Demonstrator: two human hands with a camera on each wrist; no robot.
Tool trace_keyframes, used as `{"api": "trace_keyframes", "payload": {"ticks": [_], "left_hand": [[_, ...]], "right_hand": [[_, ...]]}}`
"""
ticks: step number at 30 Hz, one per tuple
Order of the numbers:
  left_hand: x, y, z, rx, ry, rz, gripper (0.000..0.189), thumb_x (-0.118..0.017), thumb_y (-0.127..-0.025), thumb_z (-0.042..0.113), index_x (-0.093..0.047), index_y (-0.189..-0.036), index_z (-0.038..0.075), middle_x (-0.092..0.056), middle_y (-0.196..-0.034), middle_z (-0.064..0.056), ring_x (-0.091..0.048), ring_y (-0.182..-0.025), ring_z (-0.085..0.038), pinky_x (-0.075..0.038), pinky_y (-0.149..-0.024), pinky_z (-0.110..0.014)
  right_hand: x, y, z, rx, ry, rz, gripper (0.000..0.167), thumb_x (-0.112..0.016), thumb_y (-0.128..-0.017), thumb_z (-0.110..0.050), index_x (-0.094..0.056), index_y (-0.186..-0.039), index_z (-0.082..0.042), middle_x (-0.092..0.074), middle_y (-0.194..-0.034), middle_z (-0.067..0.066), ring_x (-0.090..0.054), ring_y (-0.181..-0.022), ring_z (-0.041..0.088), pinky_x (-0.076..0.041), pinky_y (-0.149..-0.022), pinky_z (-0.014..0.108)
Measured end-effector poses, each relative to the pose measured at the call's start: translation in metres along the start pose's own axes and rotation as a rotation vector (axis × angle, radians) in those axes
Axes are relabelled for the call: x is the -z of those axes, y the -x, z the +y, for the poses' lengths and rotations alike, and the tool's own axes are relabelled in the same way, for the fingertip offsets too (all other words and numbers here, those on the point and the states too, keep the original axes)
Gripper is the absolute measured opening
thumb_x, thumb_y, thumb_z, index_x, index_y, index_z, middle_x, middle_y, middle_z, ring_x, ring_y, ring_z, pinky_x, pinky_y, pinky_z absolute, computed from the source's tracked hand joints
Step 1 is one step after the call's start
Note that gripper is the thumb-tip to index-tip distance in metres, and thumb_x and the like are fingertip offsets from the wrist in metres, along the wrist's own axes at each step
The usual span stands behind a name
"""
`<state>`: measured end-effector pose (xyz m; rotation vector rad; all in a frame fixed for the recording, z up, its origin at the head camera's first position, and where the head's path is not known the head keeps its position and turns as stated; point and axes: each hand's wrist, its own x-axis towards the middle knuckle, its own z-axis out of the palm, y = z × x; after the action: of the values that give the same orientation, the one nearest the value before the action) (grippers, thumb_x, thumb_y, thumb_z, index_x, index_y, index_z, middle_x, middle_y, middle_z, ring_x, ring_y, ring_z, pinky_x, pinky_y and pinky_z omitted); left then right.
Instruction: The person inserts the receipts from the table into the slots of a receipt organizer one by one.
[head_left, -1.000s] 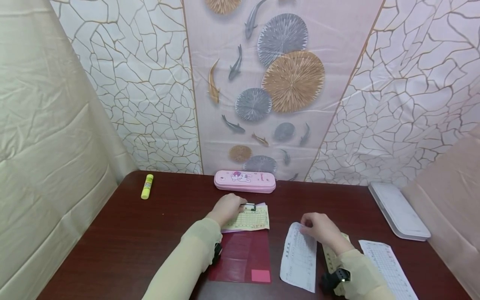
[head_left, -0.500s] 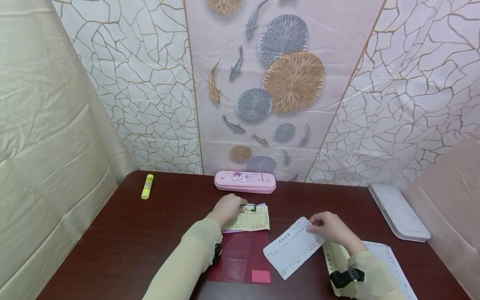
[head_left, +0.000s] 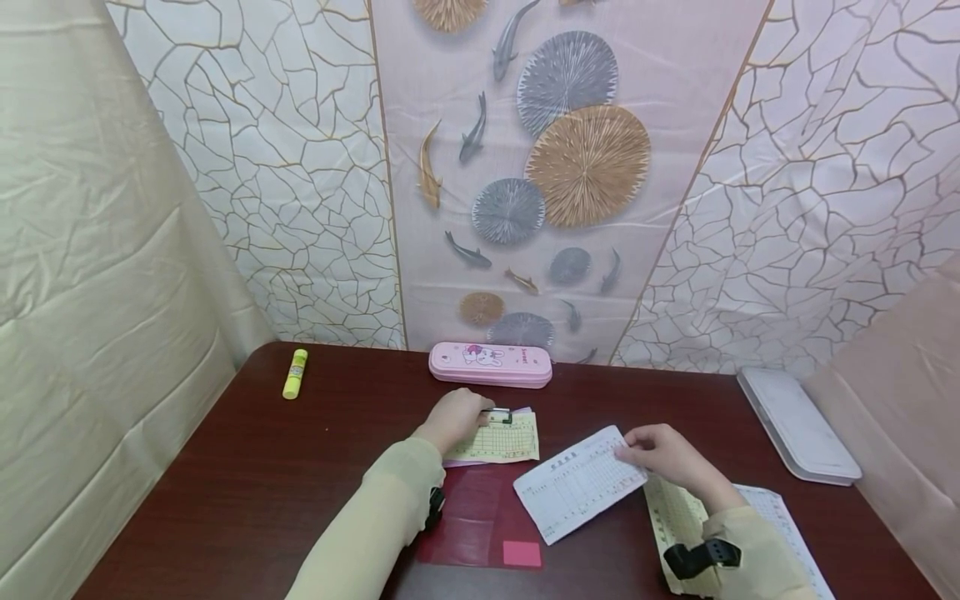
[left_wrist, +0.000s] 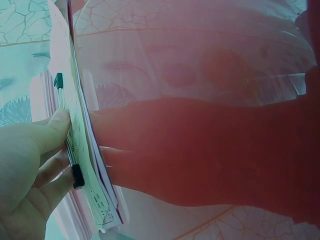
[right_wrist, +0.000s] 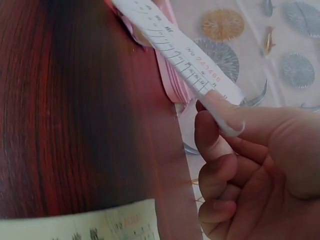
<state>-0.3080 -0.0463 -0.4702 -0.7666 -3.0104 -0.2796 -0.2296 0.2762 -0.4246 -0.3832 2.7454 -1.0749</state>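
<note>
My left hand (head_left: 453, 417) pinches a black-ended metal clip (left_wrist: 76, 172) at the top of a translucent red folder (head_left: 476, 521). Under the clip lies a yellow printed slip (head_left: 506, 442), with a purplish sheet's edge showing beneath it. Thumb and fingers meet at the metal bar in the left wrist view. To the right, my right hand (head_left: 667, 454) pinches a white printed slip (head_left: 573, 483) by its upper right corner. That slip is tilted, its left end overlapping the folder's right edge in the head view. Red number print shows on it (right_wrist: 207, 70) in the right wrist view.
A yellow slip (head_left: 670, 517) and another white slip (head_left: 768, 502) lie partly under my right forearm. A pink pencil case (head_left: 490, 364) sits at the back edge, a yellow glue stick (head_left: 295, 373) back left, and a flat white case (head_left: 798, 425) far right.
The white slip in my right hand has swung from nearly upright to slanting leftward, over the folder's edge. My right hand has shifted slightly right. The left hand keeps its place on the clip.
</note>
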Motion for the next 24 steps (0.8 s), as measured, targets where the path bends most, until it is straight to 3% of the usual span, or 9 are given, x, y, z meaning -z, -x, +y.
{"api": "trace_keyframes", "payload": {"ticks": [7, 14, 24], "left_hand": [[0.003, 0.002, 0.002, -0.005, 0.004, 0.008, 0.026, -0.066, -0.089, 0.022, -0.07, -0.114, 0.018, -0.07, -0.106, 0.001, -0.063, -0.102, -0.018, -0.048, -0.093, -0.032], [0.004, 0.001, 0.003, 0.02, 0.013, -0.009, 0.027, -0.065, -0.09, 0.023, -0.069, -0.117, 0.017, -0.069, -0.11, 0.001, -0.062, -0.104, -0.018, -0.047, -0.095, -0.032], [0.007, 0.002, 0.004, 0.02, 0.006, -0.01, 0.026, -0.064, -0.09, 0.022, -0.07, -0.115, 0.017, -0.07, -0.109, 0.002, -0.062, -0.104, -0.018, -0.047, -0.095, -0.032]], "right_hand": [[-0.008, -0.002, -0.003, -0.071, -0.132, -0.004, 0.025, -0.068, -0.087, -0.024, -0.069, -0.091, 0.001, -0.061, -0.073, 0.003, -0.052, -0.067, 0.014, -0.047, -0.061, 0.031], [-0.021, -0.008, -0.005, -0.141, -0.175, 0.038, 0.029, -0.069, -0.086, -0.024, -0.07, -0.095, 0.004, -0.064, -0.072, 0.002, -0.053, -0.066, 0.015, -0.045, -0.059, 0.03], [-0.041, -0.015, -0.017, -0.24, -0.217, 0.102, 0.026, -0.07, -0.086, -0.022, -0.07, -0.092, 0.003, -0.05, -0.059, 0.0, -0.047, -0.059, 0.016, -0.038, -0.057, 0.029]]}}
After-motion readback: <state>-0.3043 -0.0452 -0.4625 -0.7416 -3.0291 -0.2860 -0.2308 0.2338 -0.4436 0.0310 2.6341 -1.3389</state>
